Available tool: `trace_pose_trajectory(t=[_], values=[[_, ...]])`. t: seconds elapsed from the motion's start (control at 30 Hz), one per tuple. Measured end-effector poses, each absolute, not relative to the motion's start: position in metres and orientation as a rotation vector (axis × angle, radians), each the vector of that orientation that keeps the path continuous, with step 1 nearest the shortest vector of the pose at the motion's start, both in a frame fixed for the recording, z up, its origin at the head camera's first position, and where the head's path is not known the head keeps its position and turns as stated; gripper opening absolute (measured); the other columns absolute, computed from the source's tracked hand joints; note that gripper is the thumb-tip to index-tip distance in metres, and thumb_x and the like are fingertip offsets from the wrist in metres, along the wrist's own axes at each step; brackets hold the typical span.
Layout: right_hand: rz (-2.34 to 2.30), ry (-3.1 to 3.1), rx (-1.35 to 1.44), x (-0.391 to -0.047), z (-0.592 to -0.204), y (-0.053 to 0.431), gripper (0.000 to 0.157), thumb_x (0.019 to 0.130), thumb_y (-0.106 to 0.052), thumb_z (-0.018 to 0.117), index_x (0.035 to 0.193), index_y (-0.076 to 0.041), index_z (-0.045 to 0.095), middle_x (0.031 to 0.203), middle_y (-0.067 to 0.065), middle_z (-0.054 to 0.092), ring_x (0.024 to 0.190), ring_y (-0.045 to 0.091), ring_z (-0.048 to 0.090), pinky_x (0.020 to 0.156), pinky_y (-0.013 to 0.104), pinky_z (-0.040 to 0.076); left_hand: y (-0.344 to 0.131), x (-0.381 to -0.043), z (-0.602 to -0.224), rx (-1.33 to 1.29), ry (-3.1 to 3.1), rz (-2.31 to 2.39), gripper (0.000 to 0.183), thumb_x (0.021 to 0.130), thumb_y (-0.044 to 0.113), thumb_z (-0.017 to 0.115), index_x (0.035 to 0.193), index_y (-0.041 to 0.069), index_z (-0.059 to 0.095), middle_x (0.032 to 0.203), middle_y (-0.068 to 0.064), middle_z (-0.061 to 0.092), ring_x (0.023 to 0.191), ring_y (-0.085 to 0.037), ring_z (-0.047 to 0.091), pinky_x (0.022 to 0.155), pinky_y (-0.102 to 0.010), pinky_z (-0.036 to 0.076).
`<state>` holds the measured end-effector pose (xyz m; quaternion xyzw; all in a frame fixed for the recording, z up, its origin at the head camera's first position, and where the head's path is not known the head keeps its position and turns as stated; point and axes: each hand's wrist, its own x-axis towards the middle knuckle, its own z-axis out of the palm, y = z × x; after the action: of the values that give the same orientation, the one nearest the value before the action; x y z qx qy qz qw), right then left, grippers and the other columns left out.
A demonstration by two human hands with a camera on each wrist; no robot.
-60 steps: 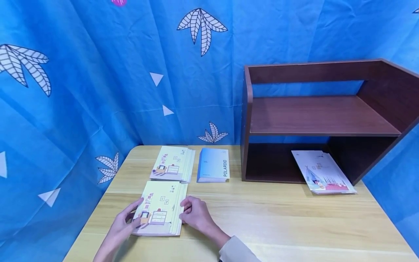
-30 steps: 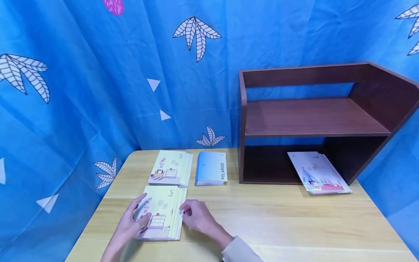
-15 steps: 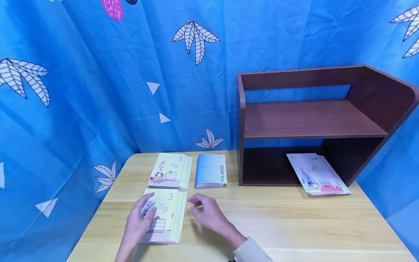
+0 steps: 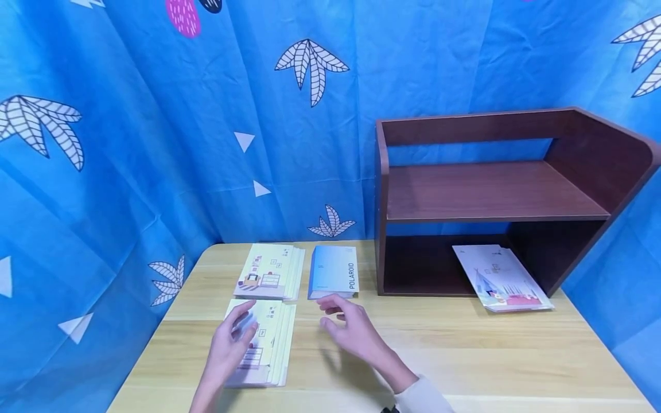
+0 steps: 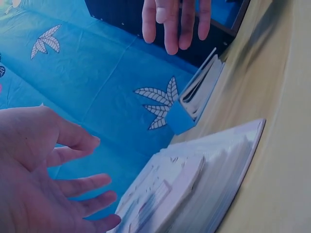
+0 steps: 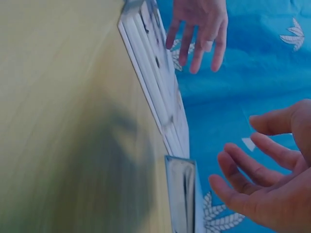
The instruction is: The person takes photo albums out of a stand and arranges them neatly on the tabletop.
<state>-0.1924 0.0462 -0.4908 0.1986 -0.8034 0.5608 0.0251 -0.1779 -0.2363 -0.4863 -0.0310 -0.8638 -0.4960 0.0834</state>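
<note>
My left hand hovers over the left side of the near stack of pale yellow booklets, which have a room drawing on the cover. Its fingers are spread and lightly bent, apart from the stack in the left wrist view. A matching stack of booklets lies directly behind. To the right of that one lies a blue book lettered POLAROID, its pages showing between the covers. My right hand is raised above the table just in front of this book, holding nothing, fingers loosely curved.
A dark brown two-level shelf stands at the back right. White booklets with a tent picture lie in its lower level, jutting past the front edge. Blue patterned cloth hangs behind the wooden table.
My right hand has let go of the near stack's right edge and moved right and up towards the blue book. My left hand has lifted off the stack's left edge and shifted slightly right.
</note>
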Motion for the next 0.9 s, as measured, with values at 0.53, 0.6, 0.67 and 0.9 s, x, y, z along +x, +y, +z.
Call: trace_pose_trajectory(t=[0.53, 0.6, 0.67, 0.9], values=[[1.585, -2.447, 0.543, -0.188, -0.485, 0.091, 0.042, 0.092, -0.007, 0.075, 0.131, -0.016, 0.065, 0.128, 0.005, 0.069, 0.118, 0.025, 0.063, 0.101, 0.059, 0.05, -0.215, -0.189, -0.478, -0.353, -2.463, -1.649, 0.044, 0.097, 0.0, 0.067, 0.14, 0.008, 0.059, 0.144, -0.015, 0.057, 0.131, -0.042, 0.053, 0.103, -0.055, 0.05], [1.566, -2.457, 0.54, -0.187, -0.486, 0.097, 0.043, 0.092, -0.006, 0.075, 0.132, -0.015, 0.065, 0.129, 0.007, 0.068, 0.118, 0.026, 0.063, 0.101, 0.059, 0.05, -0.211, -0.19, -0.477, -0.351, -2.482, -1.661, 0.044, 0.097, -0.001, 0.067, 0.139, 0.009, 0.06, 0.143, -0.014, 0.058, 0.132, -0.042, 0.053, 0.103, -0.054, 0.05], [1.552, -2.462, 0.538, -0.186, -0.486, 0.102, 0.043, 0.092, -0.005, 0.075, 0.133, -0.014, 0.064, 0.129, 0.007, 0.068, 0.117, 0.028, 0.063, 0.101, 0.06, 0.05, -0.207, -0.19, -0.477, -0.351, -2.494, -1.678, 0.043, 0.097, -0.001, 0.067, 0.139, 0.008, 0.06, 0.142, -0.014, 0.058, 0.133, -0.043, 0.053, 0.104, -0.054, 0.05], [1.494, -2.443, 0.498, -0.186, -0.482, 0.12, 0.043, 0.09, -0.003, 0.076, 0.13, -0.013, 0.065, 0.128, 0.006, 0.068, 0.117, 0.029, 0.064, 0.101, 0.058, 0.051, -0.191, -0.195, -0.478, -0.367, -2.494, -1.742, 0.043, 0.097, 0.0, 0.066, 0.14, 0.008, 0.06, 0.143, -0.013, 0.058, 0.134, -0.043, 0.051, 0.107, -0.058, 0.046]])
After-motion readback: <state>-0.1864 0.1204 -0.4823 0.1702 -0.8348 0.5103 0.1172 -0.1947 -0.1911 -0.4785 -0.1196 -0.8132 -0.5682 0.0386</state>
